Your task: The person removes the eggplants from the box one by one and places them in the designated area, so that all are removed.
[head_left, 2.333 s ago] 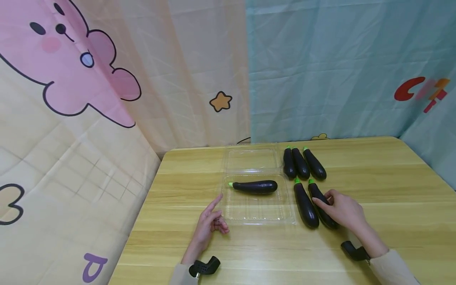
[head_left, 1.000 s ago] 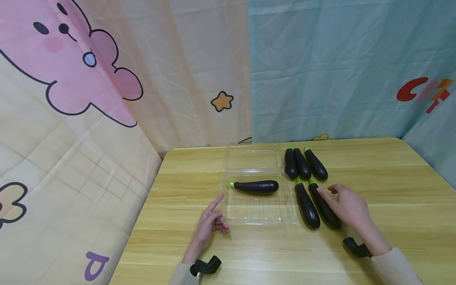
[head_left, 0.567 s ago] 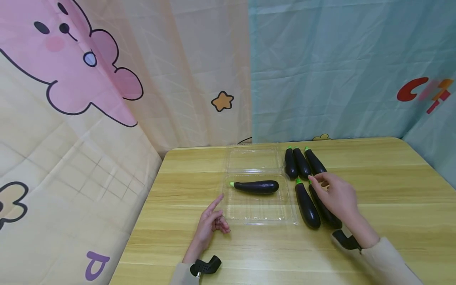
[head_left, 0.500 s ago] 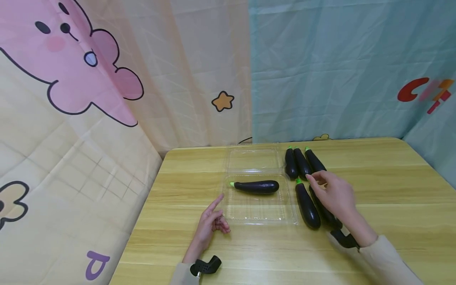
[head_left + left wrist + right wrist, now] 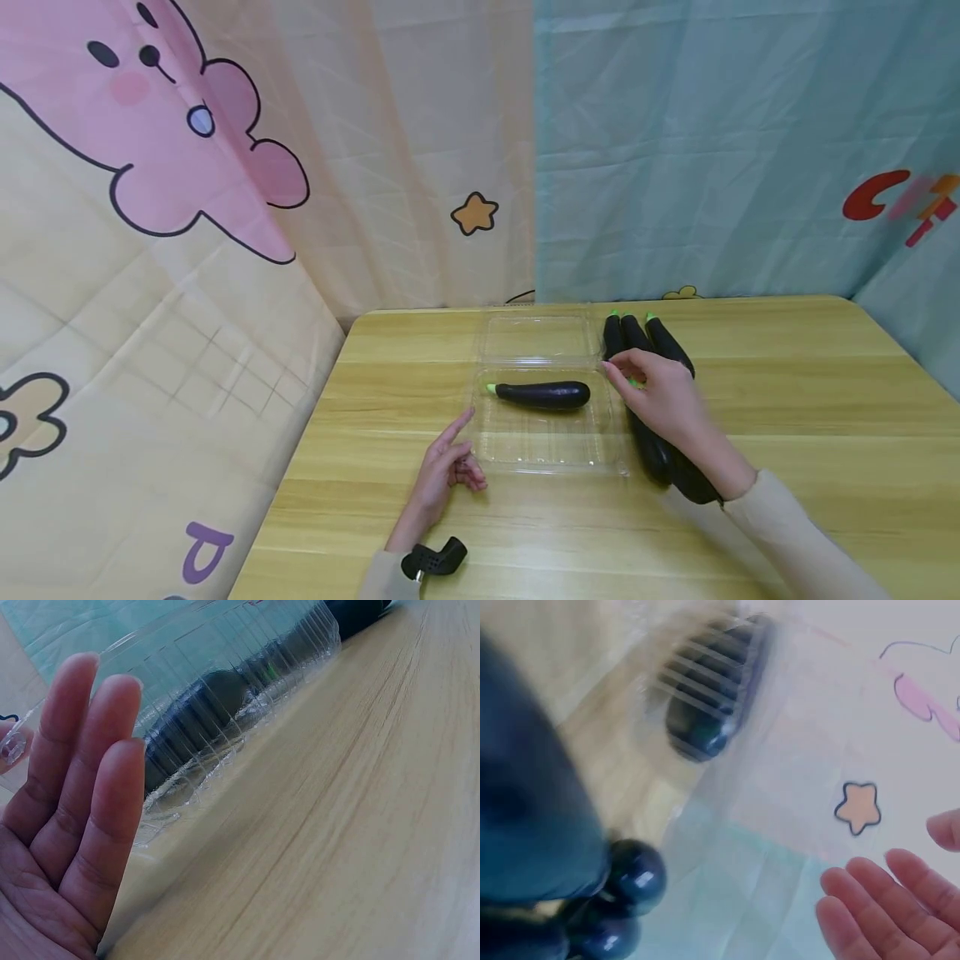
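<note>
A clear plastic clamshell box (image 5: 551, 454) lies unfolded on the table, with one dark purple eggplant (image 5: 543, 395) across its near half. My left hand (image 5: 442, 471) rests beside the box, its index fingertip right at the left rim. In the left wrist view, the other fingers (image 5: 116, 817) are extended in front of the ribbed plastic. My right hand (image 5: 660, 396) hovers over loose eggplants, its fingertips close to the box's right rim. The right wrist view shows its bent fingers (image 5: 881, 907) apart from the thumb, nothing between them. One eggplant (image 5: 532, 795) looms near that camera.
Three eggplants (image 5: 667, 342) lie in the back row, right of the box's lid half. Two more lie in front, partly hidden by my right hand and wrist; one eggplant (image 5: 648, 450) shows beside it. The wooden table (image 5: 825, 417) reaches back to printed curtains (image 5: 712, 150).
My right hand has left the front right eggplant, passed over its stem and moved left toward the box. The left hand and the eggplants stay in place.
</note>
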A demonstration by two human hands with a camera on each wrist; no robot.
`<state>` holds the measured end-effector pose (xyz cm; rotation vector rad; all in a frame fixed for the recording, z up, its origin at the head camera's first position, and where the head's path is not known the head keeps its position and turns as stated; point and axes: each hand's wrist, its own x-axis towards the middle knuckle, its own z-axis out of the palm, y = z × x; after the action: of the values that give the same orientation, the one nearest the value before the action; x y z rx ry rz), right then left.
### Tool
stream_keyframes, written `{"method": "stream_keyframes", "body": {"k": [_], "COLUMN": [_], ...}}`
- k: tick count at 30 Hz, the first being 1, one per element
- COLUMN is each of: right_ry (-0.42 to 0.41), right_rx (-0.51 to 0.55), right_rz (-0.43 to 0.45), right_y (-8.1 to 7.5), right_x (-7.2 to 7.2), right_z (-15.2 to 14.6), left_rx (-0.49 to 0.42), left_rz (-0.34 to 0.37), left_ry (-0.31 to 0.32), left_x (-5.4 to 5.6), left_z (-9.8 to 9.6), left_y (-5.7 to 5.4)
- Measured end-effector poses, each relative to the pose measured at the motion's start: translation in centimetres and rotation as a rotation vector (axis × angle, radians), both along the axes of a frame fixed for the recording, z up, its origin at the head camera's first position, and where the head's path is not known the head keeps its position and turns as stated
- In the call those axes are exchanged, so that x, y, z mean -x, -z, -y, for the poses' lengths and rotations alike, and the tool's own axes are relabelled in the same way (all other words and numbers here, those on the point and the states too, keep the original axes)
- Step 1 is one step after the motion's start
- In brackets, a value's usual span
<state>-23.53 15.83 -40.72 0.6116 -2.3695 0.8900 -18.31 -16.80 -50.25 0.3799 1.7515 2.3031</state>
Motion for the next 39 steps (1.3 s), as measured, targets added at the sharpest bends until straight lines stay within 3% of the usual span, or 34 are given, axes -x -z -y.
{"method": "stream_keyframes", "body": {"k": [12, 26, 33, 39], "right_ry": [-0.105, -0.214, -0.203, -0.192], "right_rx": [-0.188, -0.435, -0.622, -0.694], "right_rz": [0.176, 0.368, 0.42, 0.502], "right_y": [-1.4, -1.4, -0.9, -0.5], "right_x": [1.1, 3.2, 3.9, 4.5], "right_z": [4.1, 6.9, 8.3, 8.9], "left_rx": [-0.009, -0.009, -0.004, -0.006], "left_rz": [0.0, -0.002, -0.003, -0.004], "left_ry": [0.002, -0.002, -0.004, 0.003], "left_x": [0.0, 0.0, 0.0, 0.0], "left_z": [0.1, 0.1, 0.1, 0.0], "left_y": [0.1, 0.2, 0.2, 0.2]}}
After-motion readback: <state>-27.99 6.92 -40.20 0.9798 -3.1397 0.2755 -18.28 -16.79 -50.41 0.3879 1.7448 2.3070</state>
